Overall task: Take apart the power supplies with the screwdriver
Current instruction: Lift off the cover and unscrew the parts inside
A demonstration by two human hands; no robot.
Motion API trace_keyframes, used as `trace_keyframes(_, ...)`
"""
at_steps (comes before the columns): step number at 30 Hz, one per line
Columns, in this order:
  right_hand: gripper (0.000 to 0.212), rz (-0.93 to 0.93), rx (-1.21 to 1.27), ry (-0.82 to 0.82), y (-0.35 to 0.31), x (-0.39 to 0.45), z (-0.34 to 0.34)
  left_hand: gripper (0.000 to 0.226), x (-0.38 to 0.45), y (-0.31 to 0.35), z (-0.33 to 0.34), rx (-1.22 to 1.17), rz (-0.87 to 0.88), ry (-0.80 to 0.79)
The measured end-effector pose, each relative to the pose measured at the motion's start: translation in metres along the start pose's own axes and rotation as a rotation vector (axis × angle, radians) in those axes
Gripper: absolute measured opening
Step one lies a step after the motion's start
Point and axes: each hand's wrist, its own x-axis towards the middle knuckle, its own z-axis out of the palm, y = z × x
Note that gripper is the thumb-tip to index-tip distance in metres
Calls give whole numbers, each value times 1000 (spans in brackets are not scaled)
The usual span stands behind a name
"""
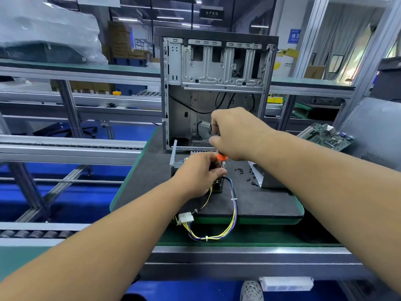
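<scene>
Right hand (235,135) fingers curled round orange-collared screwdriver (221,157), shaft below fingers, left hand (198,173) fingers pinching power supply (217,183) beneath, wire harness (233,213) trailing nearer

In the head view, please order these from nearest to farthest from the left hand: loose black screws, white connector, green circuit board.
From the left hand:
1. White connector, just below it at the mat's front edge.
2. Loose black screws, to its right; close to call with 1.
3. Green circuit board, far right.

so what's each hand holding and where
Right hand grips the screwdriver by its handle, above the orange collar. Left hand holds the power supply at its top.
</scene>
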Motion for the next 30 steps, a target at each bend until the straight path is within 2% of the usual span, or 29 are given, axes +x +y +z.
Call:
trace_keyframes(2,25,37,-150,-58,-2,3,-6,20,4,1,0,18,-18,-15)
trace_keyframes(4,31,-9,-366,-112,-7,7,-13,24,8,2,-1,19,-41,-38)
trace_keyframes(6,24,-56,-429,-163,-10,12,-18,27,11,2,-4,9,-68,-64)
trace_keyframes(9,15,-77,-175,-281,-5,23,-24,24,13,2,-11,-58,-97,-69)
trace_keyframes(11,8,-86,35,-344,3,27,-31,23,14,3,-14,-129,-93,-6)
trace_keyframes(14,27,-112,142,-415,13,29,-38,18,15,5,-13,-223,-90,22)
trace_keyframes(16,30,-89,229,-430,16,30,-34,15,15,6,-9,-271,-118,15)
trace_keyframes(18,19,-44,219,-376,15,30,-28,23,16,5,-3,-320,-166,36)
trace_keyframes(21,48,35,-123,-193,12,29,-17,38,18,6,5,-364,-204,103)
trace_keyframes(23,55,104,-212,-115,10,28,-13,44,19,7,7,-364,-192,130)
trace_keyframes(25,43,85,-186,-153,10,29,-13,39,18,8,8,-342,-175,126)
trace_keyframes(27,10,4,-32,-258,13,28,-21,25,17,7,6,-333,-150,83)
trace_keyframes(30,31,-78,169,-382,18,25,-35,8,15,3,1,-396,-149,9)
